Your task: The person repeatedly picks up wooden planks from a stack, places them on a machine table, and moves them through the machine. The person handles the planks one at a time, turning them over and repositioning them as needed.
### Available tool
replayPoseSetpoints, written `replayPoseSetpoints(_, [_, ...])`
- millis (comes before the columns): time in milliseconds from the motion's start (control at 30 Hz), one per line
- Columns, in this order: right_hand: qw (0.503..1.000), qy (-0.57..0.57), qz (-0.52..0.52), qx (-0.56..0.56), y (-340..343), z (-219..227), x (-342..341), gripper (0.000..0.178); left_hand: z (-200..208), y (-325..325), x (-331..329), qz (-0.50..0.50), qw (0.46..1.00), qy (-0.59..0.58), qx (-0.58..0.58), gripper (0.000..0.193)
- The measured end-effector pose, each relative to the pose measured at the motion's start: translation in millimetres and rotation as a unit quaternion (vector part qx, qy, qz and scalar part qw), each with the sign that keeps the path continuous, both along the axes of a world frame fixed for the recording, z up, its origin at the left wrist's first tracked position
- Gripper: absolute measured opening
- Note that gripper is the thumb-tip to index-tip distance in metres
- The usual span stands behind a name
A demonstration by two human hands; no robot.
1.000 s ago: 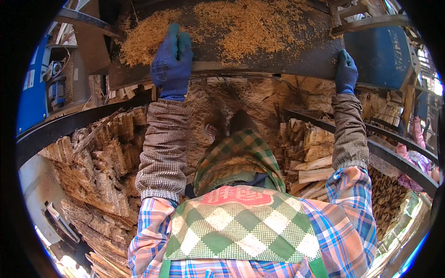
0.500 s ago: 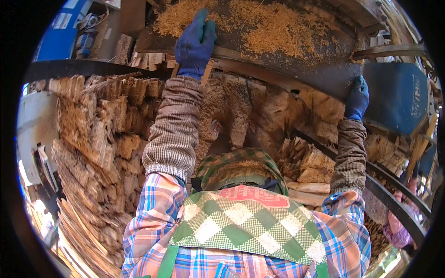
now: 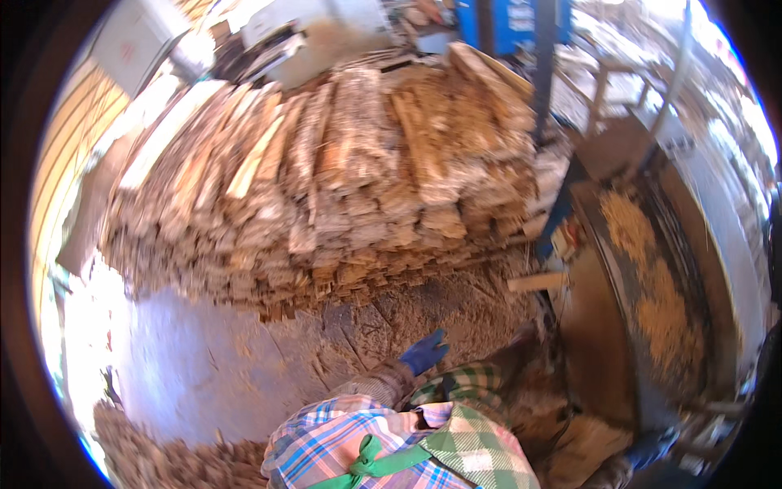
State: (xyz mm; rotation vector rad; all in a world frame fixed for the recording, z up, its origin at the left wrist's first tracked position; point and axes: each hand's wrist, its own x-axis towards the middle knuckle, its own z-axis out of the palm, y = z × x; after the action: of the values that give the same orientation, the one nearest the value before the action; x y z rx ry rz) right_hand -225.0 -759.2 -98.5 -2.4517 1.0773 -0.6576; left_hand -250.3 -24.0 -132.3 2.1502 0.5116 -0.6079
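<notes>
My left hand (image 3: 425, 352), in a blue glove, hangs in front of my body above the debris-strewn ground. Its fingers are stretched out and nothing shows in them. At the lower right, my right hand (image 3: 652, 448), also gloved in blue, is by the near end of a dark metal machine table (image 3: 607, 244). Shadow and blur hide its fingers, so a grip on the edge cannot be made out. Yellow sawdust (image 3: 652, 281) lies along the table's top.
A broad stack of rough split boards (image 3: 350, 196) fills the far middle. Grey floor (image 3: 204, 359) stretches to the left. A dark post (image 3: 545, 73) rises by the stack, near a blue cabinet (image 3: 517, 24). More wood pieces (image 3: 171, 448) lie at the lower left.
My view has swung left, bringing the board stack to the middle and the table to the right. My left hand has left the tabletop and is now lower, in front of me.
</notes>
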Motion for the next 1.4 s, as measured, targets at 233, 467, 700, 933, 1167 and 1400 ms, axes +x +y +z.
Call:
replayPoseSetpoints(233, [0.919,-0.164,0.359,-0.001,271.1,81.5,99.9,0.052,74.5,61.0,-62.8,0.295,0.914,-0.172,0.221,0.097])
replayPoseSetpoints(467, [0.662,-0.149,0.734,0.002,597.1,197.9,119.4,0.093,234.8,191.2,-71.2,0.238,0.682,-0.382,0.576,0.113])
replayPoseSetpoints(700, [0.559,-0.262,0.764,-0.187,836.5,288.7,144.7,0.115,354.0,322.6,-33.9,0.023,0.600,-0.468,0.648,0.122])
replayPoseSetpoints(933, [0.569,-0.327,0.716,-0.239,912.0,281.2,154.6,0.127,384.4,332.2,10.4,-0.002,0.662,-0.368,0.652,0.131])
replayPoseSetpoints(1167, [0.536,-0.392,0.730,-0.163,905.1,302.3,197.0,0.110,367.5,332.0,67.9,0.023,0.571,-0.480,0.665,0.108])
replayPoseSetpoints(1400, [0.587,-0.301,0.748,-0.075,858.8,300.9,272.0,0.115,370.5,287.0,132.7,-0.002,0.750,-0.512,0.419,0.116])
